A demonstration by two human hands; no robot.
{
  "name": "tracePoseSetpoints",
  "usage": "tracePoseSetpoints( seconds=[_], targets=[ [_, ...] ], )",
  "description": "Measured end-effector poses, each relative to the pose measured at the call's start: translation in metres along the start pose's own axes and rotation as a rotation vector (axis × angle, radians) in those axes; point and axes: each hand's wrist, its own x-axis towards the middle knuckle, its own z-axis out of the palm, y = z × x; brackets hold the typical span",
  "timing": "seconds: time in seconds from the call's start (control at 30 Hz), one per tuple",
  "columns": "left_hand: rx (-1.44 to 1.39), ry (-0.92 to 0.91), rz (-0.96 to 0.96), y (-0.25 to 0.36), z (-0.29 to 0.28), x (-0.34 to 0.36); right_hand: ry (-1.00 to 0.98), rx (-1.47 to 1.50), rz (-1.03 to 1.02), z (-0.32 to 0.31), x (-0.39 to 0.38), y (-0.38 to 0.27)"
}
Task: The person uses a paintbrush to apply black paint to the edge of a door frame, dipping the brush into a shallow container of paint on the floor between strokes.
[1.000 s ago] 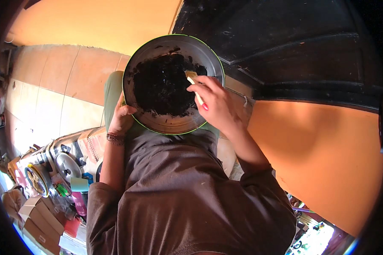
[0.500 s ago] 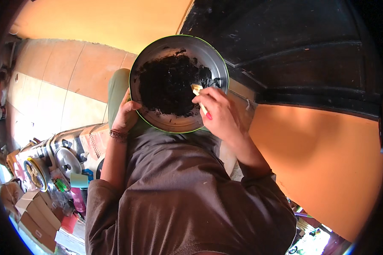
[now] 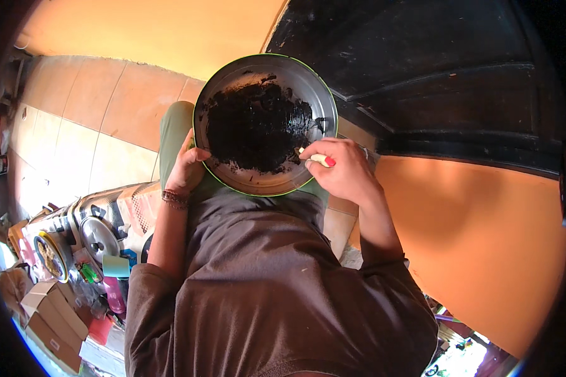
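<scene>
A round grey basin (image 3: pixel 270 183) with a thin green rim rests in front of me, over my lap, tilted toward me. Thick black paint-like stuff (image 3: pixel 258 129) coats much of its inside, with ragged smears at the edges. My left hand (image 3: pixel 187 167) grips the basin's left rim, thumb over the edge and fingers hidden beneath. Inside the lower right of the basin, my right hand (image 3: pixel 344 164) pinches what looks like a small paintbrush (image 3: pixel 321 159) with a pale handle and red end. Its working end touches the basin near the black patch's edge and is hard to make out.
Left of me, a patterned surface holds a pot lid (image 3: pixel 99 237), a pale green cup (image 3: pixel 116 266) and a yellow-rimmed round item (image 3: pixel 51 256). Cardboard boxes (image 3: pixel 53 317) lie lower left. A dark wooden door (image 3: pixel 434 81) and an orange wall (image 3: pixel 465 232) stand at right.
My right hand has slid right and slightly down with the brush, from the black patch toward the basin's right side. The brush handle now lies flatter. My left hand keeps its hold.
</scene>
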Motion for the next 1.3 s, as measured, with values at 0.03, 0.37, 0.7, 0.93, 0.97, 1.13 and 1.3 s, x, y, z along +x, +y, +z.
tracePoseSetpoints(
  seconds=[0.03, 0.37, 0.7, 0.93, 0.97, 1.13, 1.3],
  targets=[
    [0.001, 0.001, 0.001, 0.000, -0.001, -0.001, 0.037, 0.041, 0.024, -0.002, 0.002, -0.002],
    [0.054, 0.001, 0.019, 0.004, 0.012, 0.002, 0.108, -0.196, -0.283, 0.049, 0.014, 0.006],
    [-0.012, -0.010, 0.027, 0.004, 0.009, 0.000, 0.224, 0.027, -0.194, 0.021, 0.015, 0.004],
    [-0.020, 0.010, -0.020, 0.001, 0.003, 0.004, 0.008, -0.223, -0.131, 0.041, 0.006, 0.018],
    [-0.016, 0.009, -0.006, 0.000, 0.000, 0.003, -0.056, -0.217, -0.113, 0.039, 0.005, 0.015],
    [-0.019, -0.004, -0.001, 0.005, 0.007, 0.001, 0.042, 0.100, -0.041, 0.006, 0.012, 0.012],
    [-0.058, 0.016, -0.019, 0.001, 0.004, 0.002, 0.273, 0.542, 0.117, 0.011, 0.034, 0.022]
  ],
)
